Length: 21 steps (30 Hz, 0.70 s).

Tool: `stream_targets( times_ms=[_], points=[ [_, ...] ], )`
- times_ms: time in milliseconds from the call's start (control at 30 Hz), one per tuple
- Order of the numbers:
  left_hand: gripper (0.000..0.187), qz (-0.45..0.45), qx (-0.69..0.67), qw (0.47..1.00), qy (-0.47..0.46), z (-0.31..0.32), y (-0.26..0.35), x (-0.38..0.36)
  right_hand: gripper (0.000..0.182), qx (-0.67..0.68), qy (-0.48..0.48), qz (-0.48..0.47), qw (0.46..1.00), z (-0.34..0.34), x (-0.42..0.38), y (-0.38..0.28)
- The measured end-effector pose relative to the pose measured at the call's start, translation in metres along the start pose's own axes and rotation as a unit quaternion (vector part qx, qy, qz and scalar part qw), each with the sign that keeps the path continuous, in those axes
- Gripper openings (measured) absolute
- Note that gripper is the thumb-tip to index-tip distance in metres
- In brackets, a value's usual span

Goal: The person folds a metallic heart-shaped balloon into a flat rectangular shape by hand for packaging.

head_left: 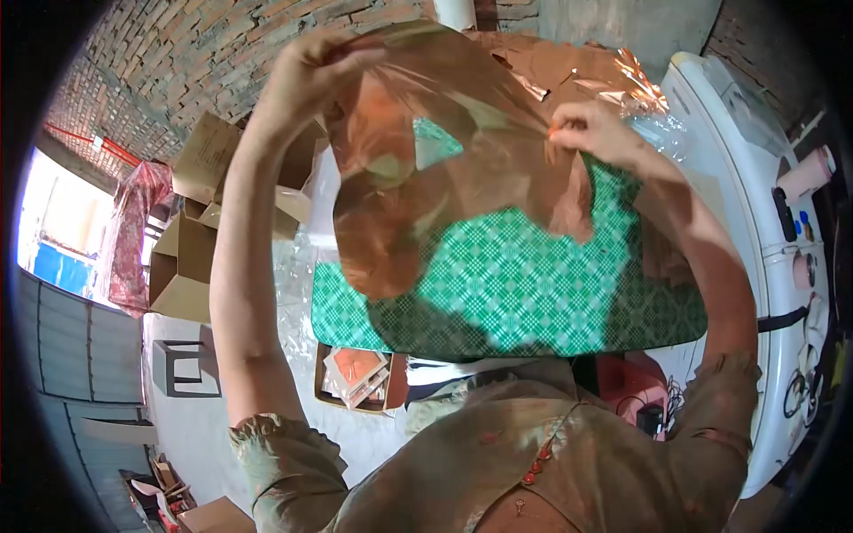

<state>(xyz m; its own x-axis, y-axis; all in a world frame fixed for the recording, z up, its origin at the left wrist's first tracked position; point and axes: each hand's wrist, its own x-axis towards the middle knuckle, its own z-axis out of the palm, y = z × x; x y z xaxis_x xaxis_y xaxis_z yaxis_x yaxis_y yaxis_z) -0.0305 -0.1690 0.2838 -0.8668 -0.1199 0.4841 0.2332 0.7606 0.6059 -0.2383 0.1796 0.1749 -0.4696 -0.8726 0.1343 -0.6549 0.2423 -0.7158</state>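
Film (pixel 484 182), copper-brown, hangs over a green patterned surface (pixel 524 284) at twelve o'clock, pinched by the left hand (pixel 324 69) at eleven and right hand (pixel 600 131) at one; likely light, limp and easily torn, best held by its edges.

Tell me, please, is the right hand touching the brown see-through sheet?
Touching. The head view shows the right hand pinching the brown see-through sheet, whose folds run together at the fingertips.
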Motion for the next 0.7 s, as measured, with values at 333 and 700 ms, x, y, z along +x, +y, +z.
stream_targets(
  times_ms=[333, 700],
  points=[
    [0.027, 0.307, 0.281, 0.903, 0.106, -0.004, 0.108, -0.123, 0.010, -0.186, 0.304, -0.161, 0.920, -0.010, -0.021, -0.021],
    [0.045, 0.142, 0.209, 0.961, -0.115, 0.158, 0.038, -0.291, 0.010, -0.422, 0.038, -0.278, 0.862, 0.050, -0.060, 0.047]
  ],
)
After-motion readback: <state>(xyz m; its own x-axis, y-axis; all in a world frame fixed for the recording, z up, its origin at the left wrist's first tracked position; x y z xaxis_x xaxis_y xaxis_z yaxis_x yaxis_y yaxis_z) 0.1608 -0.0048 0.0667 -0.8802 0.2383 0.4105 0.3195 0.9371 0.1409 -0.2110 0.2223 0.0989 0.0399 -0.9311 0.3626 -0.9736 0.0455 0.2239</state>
